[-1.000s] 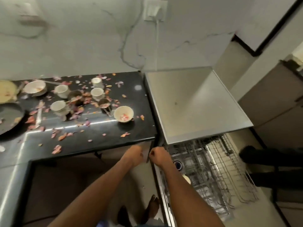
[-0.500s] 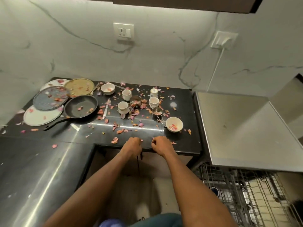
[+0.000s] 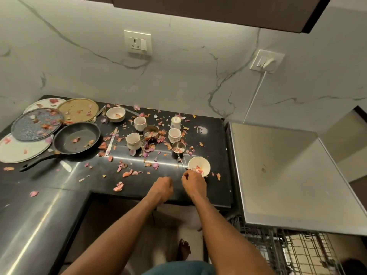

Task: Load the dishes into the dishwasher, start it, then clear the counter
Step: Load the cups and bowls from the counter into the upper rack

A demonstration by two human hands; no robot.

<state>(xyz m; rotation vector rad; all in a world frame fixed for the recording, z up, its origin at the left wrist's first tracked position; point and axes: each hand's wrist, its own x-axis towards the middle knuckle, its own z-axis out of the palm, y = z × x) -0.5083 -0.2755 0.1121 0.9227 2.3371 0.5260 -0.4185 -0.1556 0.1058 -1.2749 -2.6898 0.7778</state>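
Nearest, the dishwasher rack [image 3: 294, 253] juts out at lower right under the steel dishwasher top [image 3: 282, 175]. Over the black tabletop [image 3: 139, 181], the left hand [image 3: 161, 189] is curled into a fist holding nothing. The right hand [image 3: 193, 184] has its fingers bent, fingertips at the rim of a white bowl [image 3: 199, 166] with petals inside; whether it grips is unclear. Farther back stand cups [image 3: 133, 140], a frying pan [image 3: 76, 138] and stacked plates [image 3: 37, 124] among scattered petals.

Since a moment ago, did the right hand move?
Yes. The right hand has gone forward over the counter edge to the white bowl; earlier it hung short of that edge.
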